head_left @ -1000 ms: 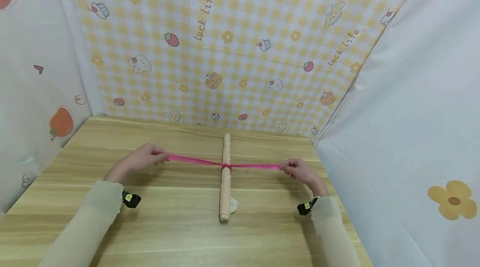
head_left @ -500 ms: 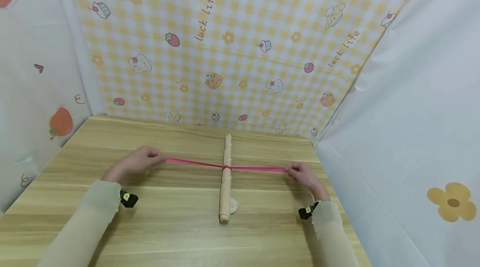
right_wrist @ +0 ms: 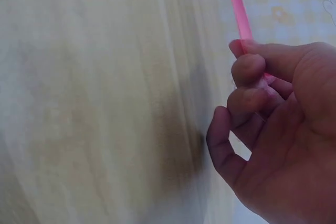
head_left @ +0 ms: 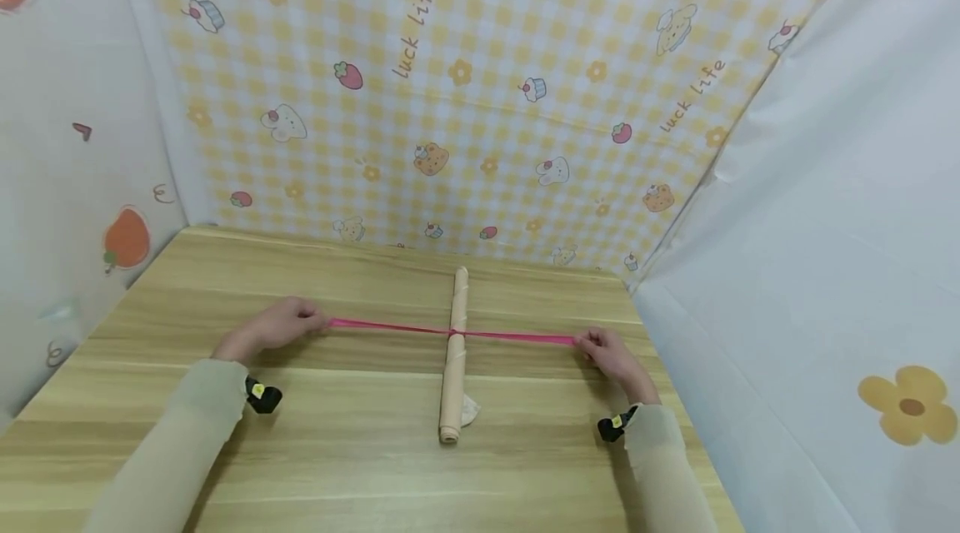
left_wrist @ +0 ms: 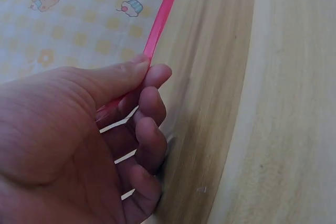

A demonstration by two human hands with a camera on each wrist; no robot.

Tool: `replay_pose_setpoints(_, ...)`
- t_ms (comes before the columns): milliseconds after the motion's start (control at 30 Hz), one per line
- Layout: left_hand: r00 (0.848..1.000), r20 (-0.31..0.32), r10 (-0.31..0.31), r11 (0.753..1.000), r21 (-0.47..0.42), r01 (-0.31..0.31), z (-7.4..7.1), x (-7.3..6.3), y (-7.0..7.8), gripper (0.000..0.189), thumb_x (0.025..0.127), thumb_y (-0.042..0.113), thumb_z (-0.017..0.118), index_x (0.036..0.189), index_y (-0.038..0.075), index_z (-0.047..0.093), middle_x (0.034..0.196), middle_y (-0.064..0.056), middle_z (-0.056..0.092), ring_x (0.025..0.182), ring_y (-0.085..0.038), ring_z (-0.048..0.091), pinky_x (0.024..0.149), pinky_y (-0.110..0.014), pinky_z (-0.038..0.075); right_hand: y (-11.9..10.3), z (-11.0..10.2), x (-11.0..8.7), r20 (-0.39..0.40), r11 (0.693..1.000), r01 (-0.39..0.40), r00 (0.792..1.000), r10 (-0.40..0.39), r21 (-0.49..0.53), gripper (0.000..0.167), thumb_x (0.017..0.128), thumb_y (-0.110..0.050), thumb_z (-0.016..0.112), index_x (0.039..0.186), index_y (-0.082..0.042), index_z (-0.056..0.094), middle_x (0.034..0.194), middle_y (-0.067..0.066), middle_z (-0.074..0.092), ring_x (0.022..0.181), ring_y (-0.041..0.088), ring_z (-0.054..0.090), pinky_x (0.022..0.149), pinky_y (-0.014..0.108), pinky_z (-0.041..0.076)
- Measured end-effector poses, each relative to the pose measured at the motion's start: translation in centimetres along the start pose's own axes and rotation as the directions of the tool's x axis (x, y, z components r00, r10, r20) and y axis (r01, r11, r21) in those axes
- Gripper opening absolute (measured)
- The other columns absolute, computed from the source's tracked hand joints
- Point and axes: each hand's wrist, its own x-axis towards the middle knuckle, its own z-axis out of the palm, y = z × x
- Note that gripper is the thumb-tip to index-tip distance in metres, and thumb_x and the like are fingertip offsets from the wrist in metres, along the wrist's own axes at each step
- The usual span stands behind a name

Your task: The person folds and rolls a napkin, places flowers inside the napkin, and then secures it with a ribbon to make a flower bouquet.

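A pink ribbon (head_left: 397,327) is stretched straight to both sides of a beige rolled-up sheet (head_left: 452,391), crossing at a small knot on top of the roll. The left hand (head_left: 281,323) pinches one end between thumb and index finger; in the left wrist view the ribbon (left_wrist: 160,22) runs away from the fingertips, with its tail inside the palm. At the other end, the right hand (head_left: 609,352) pinches the ribbon (right_wrist: 239,11) the same way, its other fingers curled. The roll lies lengthwise on the table, pointing away from the person.
The wood-grain table (head_left: 337,458) ends at a yellow checked cloth (head_left: 450,117) behind. White cloth (head_left: 810,266) hangs close by the right arm, and another printed sheet (head_left: 75,183) stands at the left. A small pale piece (head_left: 469,410) pokes out beside the roll.
Both hands have shifted slightly outward and toward the person, the ribbon drawn tighter and narrower. The knot looks smaller on the roll, whose far end has tilted slightly right.
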Motion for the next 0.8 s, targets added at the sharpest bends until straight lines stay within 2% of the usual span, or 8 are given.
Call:
replay_pose_setpoints(167, 1.0, 0.009, -0.002, 1.0, -0.008, 0.003, 0.0, 0.0, 0.7, 0.035, 0.115, 0.024, 0.052, 0.112, -0.001, 0.077, 0.114, -0.015, 0.076, 0.096, -0.022, 0.059, 0.087, -0.038, 0.047, 0.4, 0.3, 0.2, -0.067, 1.0, -0.001, 0.998, -0.001, -0.029, 0.031, 0.113, -0.019, 0.058, 0.092, 0.002, 0.065, 0.074, 0.0, 0.053, 0.065, 0.011, 0.046, 0.063, 0.026, 0.041)
replay_pose_setpoints(233, 1.0, -0.006, -0.02, 1.0, -0.008, 0.019, 0.2, -0.3, 0.7, 0.036, 0.115, 0.026, 0.051, 0.112, 0.0, 0.077, 0.109, -0.013, 0.074, 0.095, -0.021, 0.058, 0.085, -0.038, 0.046, 0.4, 0.7, 0.4, -0.067, 0.998, -0.005, 0.998, 0.001, -0.058, 0.03, 0.113, -0.02, 0.058, 0.091, 0.0, 0.065, 0.075, 0.0, 0.054, 0.066, 0.012, 0.046, 0.065, 0.027, 0.041)
replay_pose_setpoints(400, 0.999, -0.014, -0.051, 0.998, -0.024, 0.051, 0.8, -1.6, 0.7, 0.038, 0.115, 0.026, 0.052, 0.092, 0.002, 0.072, 0.079, -0.002, 0.059, 0.071, -0.014, 0.048, 0.067, -0.03, 0.04, 0.2, 1.6, 0.5, -0.026, 0.997, -0.028, 0.999, 0.026, -0.074, 0.029, 0.113, -0.022, 0.059, 0.094, -0.001, 0.069, 0.079, 0.002, 0.06, 0.068, 0.013, 0.048, 0.066, 0.028, 0.042)
replay_pose_setpoints(467, 0.999, 0.008, -0.04, 0.999, -0.036, 0.04, 1.1, -2.1, 0.8, 0.039, 0.114, 0.024, 0.053, 0.086, 0.003, 0.07, 0.072, 0.0, 0.056, 0.063, -0.011, 0.045, 0.061, -0.027, 0.039, 0.1, 1.7, 0.3, -0.026, 0.997, -0.034, 0.999, 0.032, -0.064, 0.028, 0.112, -0.02, 0.059, 0.096, 0.0, 0.07, 0.08, 0.004, 0.061, 0.068, 0.013, 0.048, 0.066, 0.027, 0.043)
replay_pose_setpoints(600, 0.999, 0.051, 0.01, 1.0, -0.021, -0.009, 1.3, -2.9, 1.2, 0.036, 0.113, 0.02, 0.054, 0.085, 0.004, 0.07, 0.072, 0.001, 0.057, 0.06, -0.008, 0.043, 0.057, -0.024, 0.038, -0.3, 1.5, -0.6, 0.005, 0.995, -0.031, 0.999, 0.032, -0.091, 0.029, 0.112, -0.02, 0.059, 0.093, 0.0, 0.069, 0.077, 0.006, 0.059, 0.065, 0.013, 0.045, 0.062, 0.026, 0.04)
replay_pose_setpoints(700, 0.993, 0.109, 0.056, 0.996, 0.057, -0.062, 1.4, -3.7, 1.8, 0.034, 0.112, 0.02, 0.054, 0.084, 0.008, 0.069, 0.072, 0.005, 0.055, 0.06, -0.006, 0.042, 0.056, -0.023, 0.037, -0.8, 1.7, -1.5, 0.066, 0.992, -0.018, 0.998, 0.026, -0.125, 0.03, 0.111, -0.023, 0.06, 0.092, -0.003, 0.069, 0.075, 0.007, 0.059, 0.06, 0.012, 0.043, 0.058, 0.026, 0.038)
replay_pose_setpoints(800, 0.983, 0.176, 0.06, 0.989, 0.12, -0.082, 2.0, -4.6, 2.7, 0.033, 0.111, 0.02, 0.056, 0.081, 0.013, 0.068, 0.068, 0.009, 0.051, 0.058, -0.006, 0.041, 0.054, -0.024, 0.035, -1.3, 2.1, -2.2, 0.109, 0.991, 0.002, 0.994, 0.013, -0.137, 0.028, 0.111, -0.025, 0.061, 0.093, -0.006, 0.072, 0.075, 0.008, 0.062, 0.057, 0.01, 0.042, 0.055, 0.025, 0.038)
